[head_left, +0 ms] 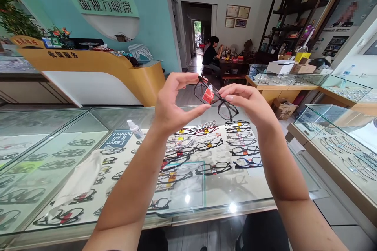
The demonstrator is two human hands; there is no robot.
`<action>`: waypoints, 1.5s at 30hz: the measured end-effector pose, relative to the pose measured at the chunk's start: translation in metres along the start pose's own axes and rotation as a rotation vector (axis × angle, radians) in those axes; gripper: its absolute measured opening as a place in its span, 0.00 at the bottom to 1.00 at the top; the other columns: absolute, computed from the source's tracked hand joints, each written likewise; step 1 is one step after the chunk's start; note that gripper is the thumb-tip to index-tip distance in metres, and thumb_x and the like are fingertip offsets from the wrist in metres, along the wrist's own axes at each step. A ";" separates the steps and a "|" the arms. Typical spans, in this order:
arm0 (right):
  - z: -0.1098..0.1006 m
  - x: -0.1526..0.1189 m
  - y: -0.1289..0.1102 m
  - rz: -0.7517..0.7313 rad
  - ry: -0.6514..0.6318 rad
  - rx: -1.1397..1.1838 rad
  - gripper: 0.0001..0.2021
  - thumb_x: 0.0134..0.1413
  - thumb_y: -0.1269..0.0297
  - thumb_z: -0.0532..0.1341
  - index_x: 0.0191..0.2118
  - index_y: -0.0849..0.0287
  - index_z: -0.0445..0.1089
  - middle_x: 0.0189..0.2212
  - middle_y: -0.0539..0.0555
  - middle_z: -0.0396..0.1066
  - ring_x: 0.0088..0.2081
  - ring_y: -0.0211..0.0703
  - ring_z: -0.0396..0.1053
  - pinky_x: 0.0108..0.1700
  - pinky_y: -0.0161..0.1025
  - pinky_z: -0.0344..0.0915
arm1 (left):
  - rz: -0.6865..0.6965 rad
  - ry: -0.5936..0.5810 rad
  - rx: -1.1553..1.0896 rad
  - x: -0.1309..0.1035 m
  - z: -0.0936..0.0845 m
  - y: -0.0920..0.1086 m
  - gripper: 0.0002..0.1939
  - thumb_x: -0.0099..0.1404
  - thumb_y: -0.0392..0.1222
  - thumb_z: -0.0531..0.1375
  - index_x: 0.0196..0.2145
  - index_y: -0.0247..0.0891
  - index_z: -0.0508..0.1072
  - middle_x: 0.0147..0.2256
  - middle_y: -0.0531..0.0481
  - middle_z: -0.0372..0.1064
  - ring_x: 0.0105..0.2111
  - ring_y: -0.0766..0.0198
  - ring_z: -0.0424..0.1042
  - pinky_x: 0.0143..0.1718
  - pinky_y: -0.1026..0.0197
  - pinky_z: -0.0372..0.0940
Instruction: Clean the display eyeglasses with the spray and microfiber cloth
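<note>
A pair of black-framed glasses [227, 110] is held up above the glass display counter, tilted down to the right. A red label [208, 95] sits on one lens. My left hand [173, 104] pinches the upper left end of the frame between thumb and fingers. At the middle of the frame, near the bridge, the fingers and thumb of my right hand [247, 102] close on it. Below, rows of glasses [213, 168] with coloured tags lie on the counter.
A white spray bottle [135, 129] stands on the counter beside a blue card [117, 139]. A white cloth [81, 180] lies to the left. Another person [211, 57] sits at a table in the back. More display cases [341, 141] stand at the right.
</note>
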State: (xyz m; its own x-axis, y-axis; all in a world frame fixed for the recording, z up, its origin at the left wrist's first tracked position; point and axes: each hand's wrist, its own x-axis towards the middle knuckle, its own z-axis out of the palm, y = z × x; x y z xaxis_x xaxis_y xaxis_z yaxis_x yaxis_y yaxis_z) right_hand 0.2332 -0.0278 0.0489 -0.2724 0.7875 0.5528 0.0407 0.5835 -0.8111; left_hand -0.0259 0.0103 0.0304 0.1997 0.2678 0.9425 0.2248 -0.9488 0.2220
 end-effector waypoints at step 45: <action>0.062 -0.007 0.020 -0.526 0.471 -0.805 0.10 0.71 0.64 0.64 0.49 0.55 0.83 0.58 0.62 0.84 0.58 0.53 0.84 0.62 0.51 0.80 | -0.873 0.164 -0.563 -0.004 0.045 0.029 0.18 0.57 0.59 0.79 0.36 0.43 0.87 0.25 0.54 0.68 0.23 0.71 0.54 0.24 0.62 0.52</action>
State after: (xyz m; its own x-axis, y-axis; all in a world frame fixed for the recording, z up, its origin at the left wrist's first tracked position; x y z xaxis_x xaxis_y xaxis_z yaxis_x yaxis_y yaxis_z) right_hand 0.1759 -0.0339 0.0172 -0.0490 0.2959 0.9540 0.6953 0.6958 -0.1802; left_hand 0.0228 -0.0112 0.0216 0.0406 0.9102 0.4121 -0.2561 -0.3892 0.8848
